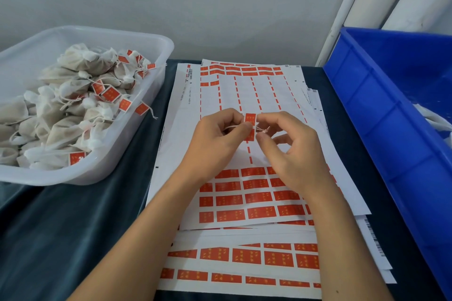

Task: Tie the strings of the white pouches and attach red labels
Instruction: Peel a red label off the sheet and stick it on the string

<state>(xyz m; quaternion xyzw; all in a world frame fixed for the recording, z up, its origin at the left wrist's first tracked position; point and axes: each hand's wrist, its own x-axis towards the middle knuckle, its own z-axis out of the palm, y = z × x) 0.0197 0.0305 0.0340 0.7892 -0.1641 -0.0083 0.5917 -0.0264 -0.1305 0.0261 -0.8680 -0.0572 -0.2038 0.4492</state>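
Note:
Both my hands meet over the label sheets at mid-table. My left hand [215, 139] pinches a thin white string [234, 127] between thumb and fingertips. My right hand [291, 149] pinches a red label [250, 118] that stands across the string, its lower part showing below my fingers. The pouch on this string is hidden from view. Sheets of red labels [244, 200] lie stacked under my hands, the top sheet partly stripped.
A clear plastic tub [156, 61] at the left holds several white pouches [73, 110] with red labels attached. A blue crate [381, 115] stands at the right, white material inside it. Dark cloth [85, 215] covers the table. A wall is behind.

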